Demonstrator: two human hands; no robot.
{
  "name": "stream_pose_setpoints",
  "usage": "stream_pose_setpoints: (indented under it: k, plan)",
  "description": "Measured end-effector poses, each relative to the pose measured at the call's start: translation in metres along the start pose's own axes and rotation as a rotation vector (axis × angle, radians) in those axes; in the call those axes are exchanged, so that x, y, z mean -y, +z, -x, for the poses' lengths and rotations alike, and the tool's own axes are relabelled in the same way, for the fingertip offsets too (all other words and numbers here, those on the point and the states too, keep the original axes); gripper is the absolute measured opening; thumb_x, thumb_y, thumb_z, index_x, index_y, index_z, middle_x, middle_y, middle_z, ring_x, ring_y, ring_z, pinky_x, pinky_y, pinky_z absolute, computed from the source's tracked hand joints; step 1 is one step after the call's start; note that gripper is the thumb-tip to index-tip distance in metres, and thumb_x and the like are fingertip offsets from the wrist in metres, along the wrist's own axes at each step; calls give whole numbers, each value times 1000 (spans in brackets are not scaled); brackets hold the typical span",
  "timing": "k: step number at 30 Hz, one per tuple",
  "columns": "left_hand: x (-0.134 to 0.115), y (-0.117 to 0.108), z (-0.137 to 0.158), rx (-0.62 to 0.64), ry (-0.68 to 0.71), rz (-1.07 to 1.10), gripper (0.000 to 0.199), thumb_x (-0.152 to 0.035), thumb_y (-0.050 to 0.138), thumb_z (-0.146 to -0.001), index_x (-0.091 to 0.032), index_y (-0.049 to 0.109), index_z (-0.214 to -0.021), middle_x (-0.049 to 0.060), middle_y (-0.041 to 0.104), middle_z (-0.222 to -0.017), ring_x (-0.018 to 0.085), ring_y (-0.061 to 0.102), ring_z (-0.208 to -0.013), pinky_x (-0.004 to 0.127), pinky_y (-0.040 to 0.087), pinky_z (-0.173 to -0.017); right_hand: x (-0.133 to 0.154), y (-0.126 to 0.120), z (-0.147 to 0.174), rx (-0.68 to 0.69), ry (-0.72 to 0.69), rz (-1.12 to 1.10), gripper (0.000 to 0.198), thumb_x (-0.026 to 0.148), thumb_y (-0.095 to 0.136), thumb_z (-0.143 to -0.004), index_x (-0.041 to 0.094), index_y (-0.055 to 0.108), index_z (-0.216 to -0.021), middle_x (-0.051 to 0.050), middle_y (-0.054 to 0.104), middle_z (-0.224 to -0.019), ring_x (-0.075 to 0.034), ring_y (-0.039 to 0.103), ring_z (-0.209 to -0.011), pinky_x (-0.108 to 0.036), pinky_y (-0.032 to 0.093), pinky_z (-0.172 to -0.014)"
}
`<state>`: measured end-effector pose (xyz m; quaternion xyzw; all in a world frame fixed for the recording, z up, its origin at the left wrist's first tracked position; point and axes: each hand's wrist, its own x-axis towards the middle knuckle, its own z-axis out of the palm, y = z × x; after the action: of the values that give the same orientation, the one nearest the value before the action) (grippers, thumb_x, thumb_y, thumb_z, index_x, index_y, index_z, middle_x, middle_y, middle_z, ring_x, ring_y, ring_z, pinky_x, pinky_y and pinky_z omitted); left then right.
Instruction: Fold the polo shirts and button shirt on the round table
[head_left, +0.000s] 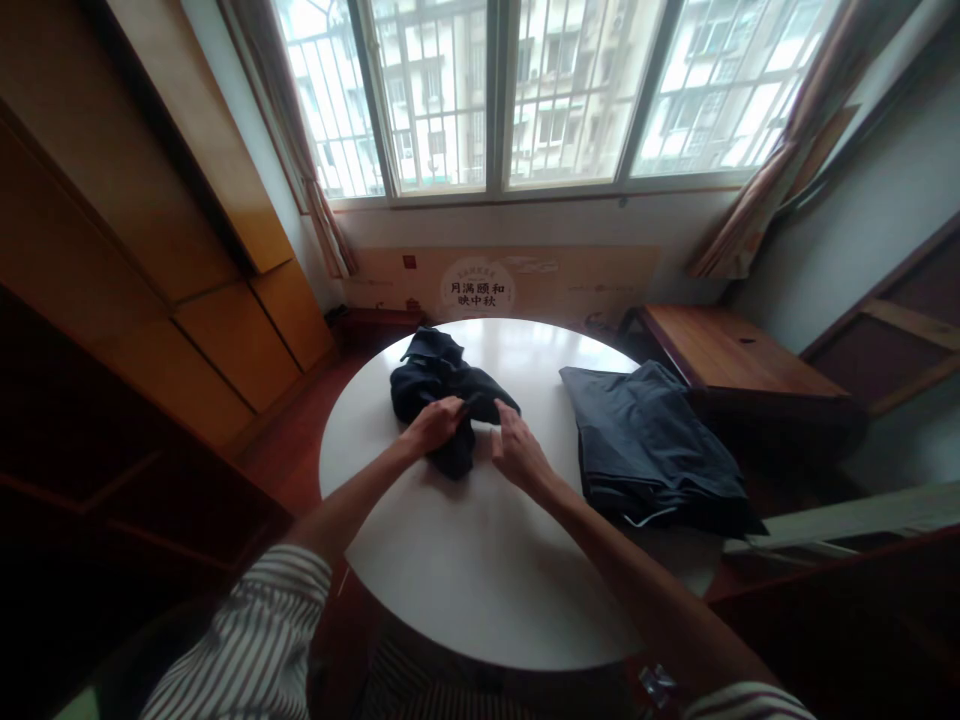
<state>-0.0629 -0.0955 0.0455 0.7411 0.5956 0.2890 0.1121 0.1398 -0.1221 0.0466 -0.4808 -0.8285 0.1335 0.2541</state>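
Note:
A dark, crumpled garment (427, 385) lies bunched on the left half of a round white table (495, 580). My left hand (439, 422) is closed on a fold of it near the middle, with the fingers pinched together. Just to the right, my right hand (519, 450) pinches the garment's end between thumb and fingers, so that a short stretch of cloth spans the two hands, lifted off the tabletop. Part of the cloth hangs below my left hand. The garment's exact kind is hard to make out.
A stack of dark, flat-laid clothes (645, 440) overhangs the table's right edge. Behind it stands a wooden side table (750, 350). Wooden cabinets (217, 330) line the left wall, and a barred window (495, 100) with curtains is ahead.

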Motion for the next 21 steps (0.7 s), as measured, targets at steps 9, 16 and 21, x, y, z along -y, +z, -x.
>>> stream_pose_setpoints:
  k: [9, 16, 21]
  plan:
    - [-11, -18, 67, -3, 153, 239, 41, -45, 47, -99, -21, 70, -75, 6, 66, -73, 19, 64, -71, 30, 51, -79, 1, -9, 10, 315, 119, -27, 28, 21, 54, -85, 15, 74, -103, -11, 74, -90, -23, 68, -81, -26, 46, -70]
    - [41, -26, 40, -202, -207, 39, 61, -38, 79, -74, -16, 60, -127, 14, 63, -126, 29, 61, -109, 40, 46, -102, 6, -9, 14, 352, 53, -47, 24, 22, 57, -79, 17, 76, -92, -8, 72, -79, -19, 63, -69, -25, 37, -59]
    - [59, -25, 32, -261, -256, 153, 16, -19, 64, -81, -18, 66, -97, 7, 69, -96, 22, 64, -92, 33, 50, -90, 4, -13, 14, 319, 106, -68, 26, 22, 54, -75, 18, 75, -89, -7, 70, -74, -19, 59, -67, -25, 35, -59]
